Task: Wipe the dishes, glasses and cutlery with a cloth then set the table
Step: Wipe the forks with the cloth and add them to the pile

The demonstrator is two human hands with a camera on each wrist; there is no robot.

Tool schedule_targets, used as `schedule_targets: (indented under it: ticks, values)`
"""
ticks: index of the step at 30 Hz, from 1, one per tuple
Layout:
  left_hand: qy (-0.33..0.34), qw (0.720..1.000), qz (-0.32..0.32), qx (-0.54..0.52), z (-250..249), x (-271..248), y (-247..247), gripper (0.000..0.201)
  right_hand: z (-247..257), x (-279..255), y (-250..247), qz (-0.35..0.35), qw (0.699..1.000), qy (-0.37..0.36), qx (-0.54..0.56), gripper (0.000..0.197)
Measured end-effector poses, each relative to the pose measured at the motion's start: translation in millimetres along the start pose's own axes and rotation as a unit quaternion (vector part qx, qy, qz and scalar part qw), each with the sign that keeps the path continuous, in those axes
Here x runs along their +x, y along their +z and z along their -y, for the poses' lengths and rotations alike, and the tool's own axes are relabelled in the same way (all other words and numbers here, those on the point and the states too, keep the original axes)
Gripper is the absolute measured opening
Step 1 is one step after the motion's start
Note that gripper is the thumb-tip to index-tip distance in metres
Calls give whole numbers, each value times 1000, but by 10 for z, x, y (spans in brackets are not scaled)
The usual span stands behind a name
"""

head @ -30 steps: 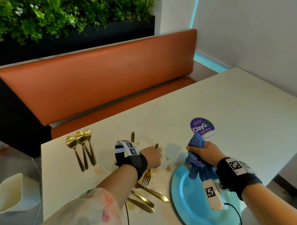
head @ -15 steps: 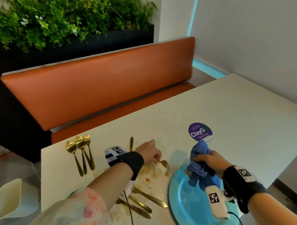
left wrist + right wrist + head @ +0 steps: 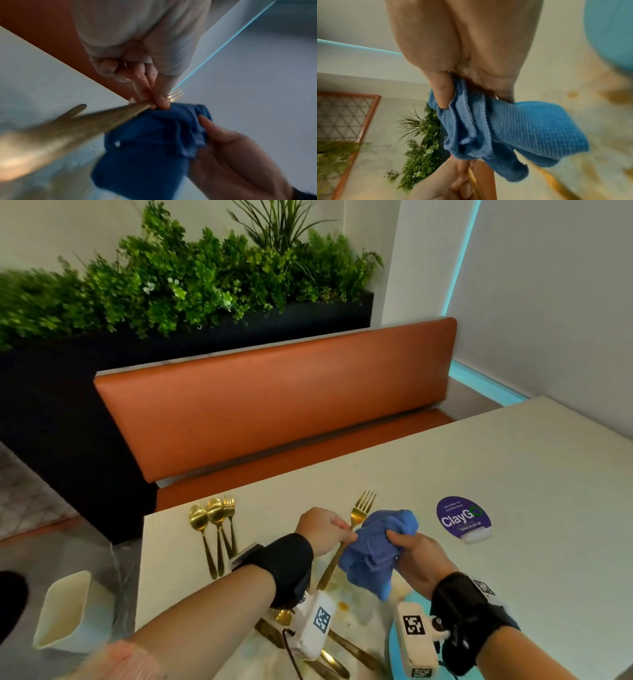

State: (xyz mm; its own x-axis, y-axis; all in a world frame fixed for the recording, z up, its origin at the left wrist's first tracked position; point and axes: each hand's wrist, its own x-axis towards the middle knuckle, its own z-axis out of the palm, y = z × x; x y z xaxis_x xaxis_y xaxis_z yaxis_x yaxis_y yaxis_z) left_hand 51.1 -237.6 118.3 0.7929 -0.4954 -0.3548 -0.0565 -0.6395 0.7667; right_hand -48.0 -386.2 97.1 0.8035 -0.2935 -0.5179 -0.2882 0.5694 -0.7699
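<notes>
My left hand [image 3: 329,530] pinches a gold fork [image 3: 359,513] by its neck and holds it above the table, tines pointing away. The left wrist view shows the fork's handle [image 3: 85,128] running back toward the camera and thumb and finger closed on it. My right hand [image 3: 414,556] grips a bunched blue cloth [image 3: 373,549], which lies against the fork just below the left fingers. From the right wrist, the cloth [image 3: 513,128] hangs from thumb and fingers. A blue plate [image 3: 394,642] sits under my right wrist at the near table edge.
Two gold spoons and a fork [image 3: 215,529] lie together at the table's left end. Gold knives [image 3: 342,648] lie near me amid brown spill marks [image 3: 342,606]. A purple ClayGo sticker [image 3: 462,518] is on the table [image 3: 513,474]. An orange bench [image 3: 274,405] runs along the far side.
My left hand picked the fork up off the table and raised it. My right hand carried the cloth left from above the plate to meet the fork.
</notes>
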Motion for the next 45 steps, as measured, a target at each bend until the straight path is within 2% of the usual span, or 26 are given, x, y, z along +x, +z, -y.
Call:
schedule_targets:
  ticks: [1,4,9,11,13,17,20,22,23,24,25,26,28,31,34,38,40,43,45]
  values:
    - [0,1000,-10,14,0,-30,-3,17,-18,27,87,18,1000,4,12,45]
    - [0,997,-37,71,-15,-91,6,12,-65,60,379,30,999,-9,-31,22]
    - [-14,995,-17,95,15,-155,-25,16,-80,155,615,-53,984,-47,-164,28]
    - [-12,995,-4,98,35,-174,-61,17,-47,181,663,-75,968,-62,-231,32]
    - [-14,996,5,86,44,-183,-99,10,22,196,702,-78,946,-84,-303,22]
    - [-29,999,10,35,26,-189,-153,14,178,239,701,-96,906,-106,-399,41]
    - [-44,999,8,11,6,-198,-162,16,262,209,734,-104,856,-147,-484,27]
    - [-55,998,12,30,63,-210,-149,26,371,210,670,-145,841,-185,-487,17]
    - [-60,998,12,31,105,-226,-154,29,457,230,600,-173,852,-192,-456,18]
    - [-62,998,2,18,154,-239,-170,29,543,259,499,-187,875,-184,-406,22]
    - [-63,998,-14,-8,190,-257,-202,28,599,249,416,-180,914,-165,-325,25]
    - [-61,997,-34,-40,210,-258,-235,27,621,219,363,-153,950,-143,-230,25]
    - [-48,992,-66,-98,181,-236,-277,25,555,144,357,-64,989,-81,-103,25]
    - [-9,994,-80,-78,33,-202,-254,20,293,53,569,43,988,-30,-144,31]
    - [26,996,-83,7,-63,-194,-203,22,184,66,719,62,980,-24,-189,27]
    - [66,995,-78,19,-81,-215,-158,21,218,103,729,30,978,-43,-202,21]
    - [76,994,-74,-21,-94,-237,-146,18,245,138,747,0,980,-58,-188,20]
    - [41,989,-50,-137,-45,-270,-160,13,395,244,704,-68,977,-97,-177,24]
    - [8,994,-31,-108,61,-275,-156,28,537,275,677,-87,980,-104,-144,27]
